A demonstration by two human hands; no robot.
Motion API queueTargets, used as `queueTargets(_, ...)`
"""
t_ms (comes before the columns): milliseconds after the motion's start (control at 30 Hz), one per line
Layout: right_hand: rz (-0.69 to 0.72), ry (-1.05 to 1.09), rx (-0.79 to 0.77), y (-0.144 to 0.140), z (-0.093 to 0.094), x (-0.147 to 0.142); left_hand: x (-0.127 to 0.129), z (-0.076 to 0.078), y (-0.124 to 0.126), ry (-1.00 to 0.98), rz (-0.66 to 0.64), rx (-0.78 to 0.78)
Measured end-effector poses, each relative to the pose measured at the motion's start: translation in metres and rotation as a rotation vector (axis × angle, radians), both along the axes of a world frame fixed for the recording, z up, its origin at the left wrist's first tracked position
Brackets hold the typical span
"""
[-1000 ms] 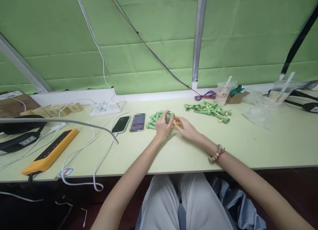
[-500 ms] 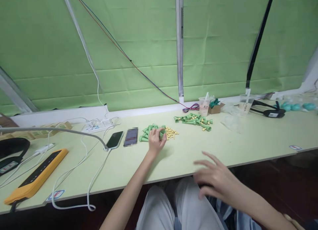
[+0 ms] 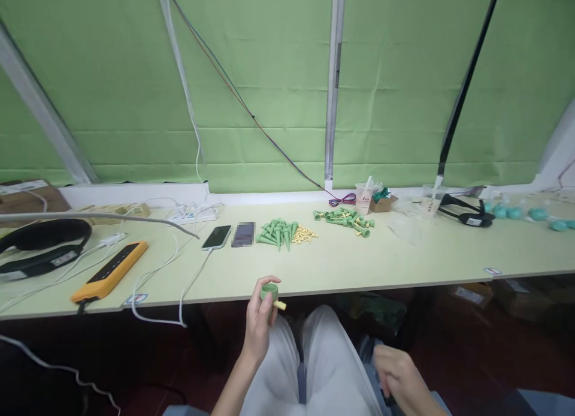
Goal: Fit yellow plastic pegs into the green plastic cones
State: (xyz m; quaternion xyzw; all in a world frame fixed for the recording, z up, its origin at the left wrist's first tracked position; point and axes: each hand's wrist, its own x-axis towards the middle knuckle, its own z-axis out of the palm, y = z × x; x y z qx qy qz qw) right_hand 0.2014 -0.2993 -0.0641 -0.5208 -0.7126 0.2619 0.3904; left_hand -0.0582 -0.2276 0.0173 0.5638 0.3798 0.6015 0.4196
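Left hand (image 3: 259,321) raised over the lap, just below the table (image 3: 341,272) edge, fingers closed round a green cone (image 3: 268,292) with a yellow peg (image 3: 280,306) sticking out to the right. Right hand (image 3: 401,377) low beside the right thigh, fingers curled; whether gripping anything, cannot tell. On the table, well apart from both hands: a heap of green cones (image 3: 277,231) touching a scatter of yellow pegs (image 3: 304,234), a second mixed heap (image 3: 345,217) further right. Phone (image 3: 216,237) on a white cable left of the cones, orange power strip (image 3: 109,271) at far left.
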Motion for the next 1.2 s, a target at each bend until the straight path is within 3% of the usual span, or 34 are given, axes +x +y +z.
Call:
queueTargets(67,-0.069,0.071,0.055,-0.005,0.005,0.016,-0.004,0.000,-0.004,-0.059,0.035,-0.008)
queueTargets(167,-0.241,0.220,-0.147,-0.013,0.013,0.028,-0.004,0.007,0.013,-0.209,0.007,-0.083)
queueTargets(233,-0.317,0.264,-0.265,-0.017,0.015,0.030,-0.002,0.015,0.036,-0.429,-0.146,-0.250)
queueTargets(300,-0.366,0.230,-0.310,-0.018,0.016,0.033,0.000,0.020,0.062,-0.689,-0.410,-0.455)
queueTargets(367,-0.388,0.212,-0.277,-0.017,0.015,0.041,0.002,0.020,0.086,-0.895,-0.563,-0.503)
queueTargets(500,-0.450,0.216,-0.250,-0.014,0.006,0.067,0.006,0.006,0.117,-0.971,-0.550,-0.555)
queueTargets(633,-0.489,0.180,-0.250,-0.012,-0.007,0.079,0.005,-0.013,0.123,-0.995,-0.580,-0.602)
queueTargets(733,-0.416,0.201,-0.246,0.000,0.006,0.065,0.002,-0.019,0.120,-1.011,-0.599,-0.610)
queueTargets(833,-0.103,0.289,-0.352,0.022,0.047,0.034,0.002,-0.018,0.119,-0.974,-0.600,-0.578)
queueTargets(900,0.101,0.245,-0.405,0.043,0.081,0.009,0.008,-0.013,0.119,-0.862,-0.521,-0.533)
queueTargets(1000,0.180,0.056,-0.170,0.086,0.122,-0.025,0.024,-0.004,0.122,-0.534,-0.273,-0.405)
queueTargets(1100,0.269,0.247,-0.171,0.143,0.134,-0.057,0.040,0.005,0.132,-0.266,-0.121,-0.284)
queueTargets(1200,0.316,0.430,-0.187,0.201,0.122,-0.088,0.044,0.012,0.149,-0.083,-0.002,-0.180)
